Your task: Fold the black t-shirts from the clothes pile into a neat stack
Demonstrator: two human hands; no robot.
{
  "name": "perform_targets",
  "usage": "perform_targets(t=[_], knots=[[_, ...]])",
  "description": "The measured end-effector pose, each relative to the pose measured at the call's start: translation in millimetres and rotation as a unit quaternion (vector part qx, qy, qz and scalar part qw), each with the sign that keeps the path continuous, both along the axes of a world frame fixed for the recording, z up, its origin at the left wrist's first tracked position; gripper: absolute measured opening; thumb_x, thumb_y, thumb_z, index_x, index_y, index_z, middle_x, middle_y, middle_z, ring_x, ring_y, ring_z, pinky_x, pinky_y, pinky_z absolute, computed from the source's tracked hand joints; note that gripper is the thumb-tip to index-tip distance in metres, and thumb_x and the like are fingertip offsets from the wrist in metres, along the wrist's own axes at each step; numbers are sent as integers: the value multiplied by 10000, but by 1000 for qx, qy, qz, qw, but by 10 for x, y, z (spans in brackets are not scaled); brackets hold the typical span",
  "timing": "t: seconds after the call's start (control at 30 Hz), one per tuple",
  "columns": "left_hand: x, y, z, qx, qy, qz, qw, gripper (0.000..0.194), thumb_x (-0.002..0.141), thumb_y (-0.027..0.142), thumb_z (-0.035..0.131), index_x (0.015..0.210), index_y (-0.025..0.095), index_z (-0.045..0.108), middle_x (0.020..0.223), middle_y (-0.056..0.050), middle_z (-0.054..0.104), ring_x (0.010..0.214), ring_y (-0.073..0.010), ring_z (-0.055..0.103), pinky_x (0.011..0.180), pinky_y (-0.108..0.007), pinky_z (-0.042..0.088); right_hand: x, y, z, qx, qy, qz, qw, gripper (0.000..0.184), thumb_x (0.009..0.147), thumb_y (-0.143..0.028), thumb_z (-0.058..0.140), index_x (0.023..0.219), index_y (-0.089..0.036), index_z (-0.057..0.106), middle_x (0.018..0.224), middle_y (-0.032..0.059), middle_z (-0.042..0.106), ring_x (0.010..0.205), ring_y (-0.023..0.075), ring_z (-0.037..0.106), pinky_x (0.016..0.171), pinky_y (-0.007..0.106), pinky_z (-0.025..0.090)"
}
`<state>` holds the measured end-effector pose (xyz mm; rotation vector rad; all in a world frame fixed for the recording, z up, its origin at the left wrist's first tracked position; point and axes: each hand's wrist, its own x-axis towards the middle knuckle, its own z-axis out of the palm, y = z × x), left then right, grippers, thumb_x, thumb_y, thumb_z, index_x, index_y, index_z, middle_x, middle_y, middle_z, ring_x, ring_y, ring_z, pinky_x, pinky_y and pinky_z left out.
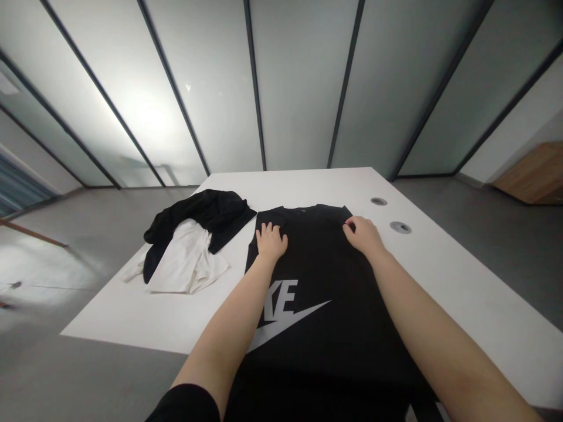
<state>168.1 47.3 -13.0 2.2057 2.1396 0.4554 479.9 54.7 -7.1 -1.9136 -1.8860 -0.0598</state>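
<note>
A black T-shirt point(325, 305) lies flat on the white table point(308, 184), its collar away from me and a large grey Nike logo point(281, 310) on its front. My left hand point(270, 243) rests on the shirt's shoulder area with its fingers spread. My right hand point(363, 234) lies at the opposite shoulder edge, fingertips on the fabric. Neither hand visibly lifts the cloth. To the left of the shirt, a crumpled black garment point(202, 214) lies partly over a white garment point(185, 261).
Two round metal grommets point(379, 201) point(400, 227) are set in the tabletop at the far right. Grey floor surrounds the table. A wooden cabinet point(530, 176) stands at the right, and frosted glass panels run along the back.
</note>
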Motion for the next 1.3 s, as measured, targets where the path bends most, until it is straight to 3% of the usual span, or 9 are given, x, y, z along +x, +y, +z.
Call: perform_targets(t=[0.1, 0.2, 0.33, 0.43, 0.57, 0.77, 0.97, 1.13, 1.3], knots=[[1, -3, -3, 3, -3, -1, 1000, 493, 1041, 410, 526, 1472, 194, 629, 1685, -145, 506, 1639, -363, 325, 1329, -575, 279, 9, 2, -15, 22, 42, 67, 997, 254, 1015, -382, 559, 955, -222, 747, 1084, 124, 769, 1031, 308, 701, 939, 429, 545], [-1, -4, -6, 7, -6, -4, 1000, 484, 1043, 401, 522, 1462, 188, 635, 1680, -150, 510, 1636, -371, 330, 1327, -585, 280, 12, 12, -35, 28, 60, 82, 994, 366, 1051, -445, 484, 941, -226, 755, 1079, 129, 779, 1008, 304, 720, 927, 428, 564], [-3, 2, -14, 16, -9, -11, 1000, 470, 1040, 389, 525, 1454, 196, 639, 1673, -146, 521, 1631, -373, 334, 1322, -602, 284, 20, 74, -125, 38, 40, 63, 997, 492, 1090, -427, 372, 1272, -172, 752, 1343, 177, 748, 1271, 333, 679, 1126, 463, 512], [-6, 16, -31, 15, -11, -13, 1000, 468, 1038, 385, 530, 1453, 199, 640, 1672, -149, 523, 1632, -369, 333, 1322, -599, 282, 24, 135, -251, -56, -29, 45, 997, 606, 1086, -466, 384, 1513, -109, 626, 1610, 213, 577, 1525, 397, 492, 1265, 534, 383], [-11, 32, -54, 11, -14, -18, 1000, 474, 1042, 389, 531, 1457, 187, 638, 1668, -154, 526, 1636, -369, 327, 1325, -597, 281, 59, 175, -360, -141, -69, 44, 987, 706, 1077, -562, 433, 1637, -139, 515, 1737, 206, 411, 1599, 467, 365, 1280, 603, 345], [-4, 1, -24, 12, -16, -32, 999, 434, 1049, 374, 535, 1430, 206, 656, 1655, -133, 543, 1629, -359, 343, 1326, -581, 287, 70, 115, -328, -108, -42, 100, 988, 565, 1066, -523, 525, 1496, -187, 673, 1684, 171, 503, 1598, 475, 363, 1296, 646, 305], [-11, -6, -18, 14, -19, -35, 999, 437, 1040, 365, 538, 1430, 209, 659, 1616, -144, 582, 1606, -356, 390, 1317, -580, 309, -31, 85, -230, -69, -26, 149, 986, 210, 1007, -314, 595, 1071, -225, 774, 1485, 159, 680, 1397, 362, 624, 1193, 533, 482], [-20, 12, -45, 19, -21, -39, 999, 426, 1042, 366, 538, 1425, 224, 661, 1596, -124, 601, 1597, -356, 400, 1315, -587, 315, -137, 67, -154, -27, 33, 165, 985, 225, 1053, -274, 492, 953, -245, 692, 1346, 150, 732, 1341, 304, 652, 1116, 450, 527], [-21, 10, -47, 17, -24, -36, 999, 419, 1045, 366, 537, 1424, 231, 656, 1593, -117, 601, 1591, -347, 407, 1315, -584, 318, -199, 142, -104, -67, 43, 172, 982, 318, 1085, -401, 480, 913, -234, 689, 1162, 144, 767, 1197, 297, 704, 1078, 428, 535]])
